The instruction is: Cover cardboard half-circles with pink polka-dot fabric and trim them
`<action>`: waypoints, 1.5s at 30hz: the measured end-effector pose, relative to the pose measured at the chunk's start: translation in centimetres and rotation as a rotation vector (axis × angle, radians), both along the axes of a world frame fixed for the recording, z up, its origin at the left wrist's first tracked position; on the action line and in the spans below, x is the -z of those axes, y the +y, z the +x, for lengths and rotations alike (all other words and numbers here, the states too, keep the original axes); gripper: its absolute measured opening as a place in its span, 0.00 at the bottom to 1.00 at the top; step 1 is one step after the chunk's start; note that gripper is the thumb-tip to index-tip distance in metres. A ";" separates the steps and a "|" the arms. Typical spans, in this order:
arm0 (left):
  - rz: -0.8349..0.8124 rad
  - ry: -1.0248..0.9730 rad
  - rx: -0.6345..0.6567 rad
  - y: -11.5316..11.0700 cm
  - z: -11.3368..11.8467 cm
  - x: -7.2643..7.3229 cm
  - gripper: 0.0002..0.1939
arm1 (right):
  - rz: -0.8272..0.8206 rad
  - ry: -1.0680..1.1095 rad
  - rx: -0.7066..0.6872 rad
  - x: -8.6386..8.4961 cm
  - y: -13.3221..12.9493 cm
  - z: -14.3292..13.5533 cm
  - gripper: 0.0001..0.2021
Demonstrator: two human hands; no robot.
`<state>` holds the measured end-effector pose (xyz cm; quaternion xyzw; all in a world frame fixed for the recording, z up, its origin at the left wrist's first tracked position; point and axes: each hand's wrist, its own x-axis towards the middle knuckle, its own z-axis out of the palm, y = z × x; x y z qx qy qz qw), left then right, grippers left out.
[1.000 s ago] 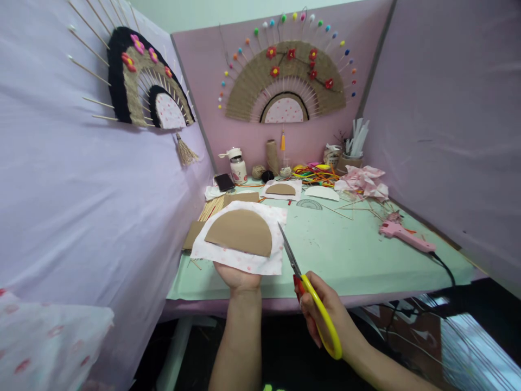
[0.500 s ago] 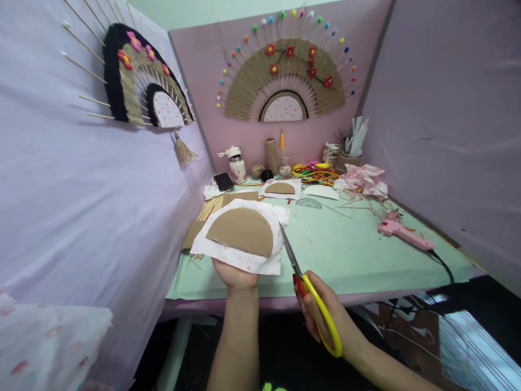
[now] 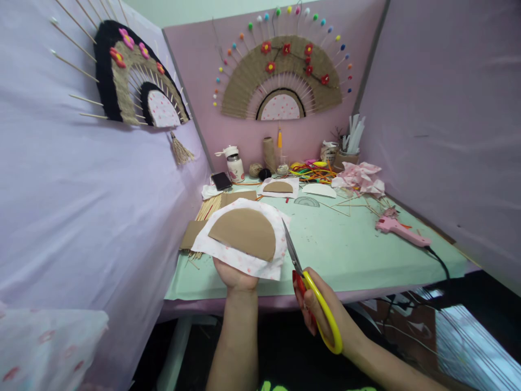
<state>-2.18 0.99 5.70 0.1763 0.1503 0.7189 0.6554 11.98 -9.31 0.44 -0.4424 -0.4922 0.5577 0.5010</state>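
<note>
My left hand is under a white cloth with pink marks, its fingers hidden beneath it. On top of the cloth lies a brown cardboard half-disc, tilted down to the right, with cloth showing all around it. My right hand is wrapped round the yellow and red handles of a pair of scissors. The scissor blades point up and to the left, beside the cloth's right edge, and look closed together.
A pink glue gun with a black cable lies at the right. Behind are a protractor, a white half-disc, another cardboard half-disc on cloth, a bottle and crumpled cloth. Thin sticks lie left.
The cloth and cardboard have turned slightly clockwise, their right side now lower. The scissors are still in my right hand, beside the cloth. The whole view has shifted a little.
</note>
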 end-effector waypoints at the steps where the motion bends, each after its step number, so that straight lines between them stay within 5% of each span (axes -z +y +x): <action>1: 0.002 -0.001 0.004 0.0 0.0 0.0 0.21 | 0.000 -0.001 0.002 0.1 0.0 0.0 0.26; 45: -0.018 0.010 0.049 0.4 -0.5 0.2 0.24 | -0.169 -0.019 0.036 1.1 0.4 0.3 0.26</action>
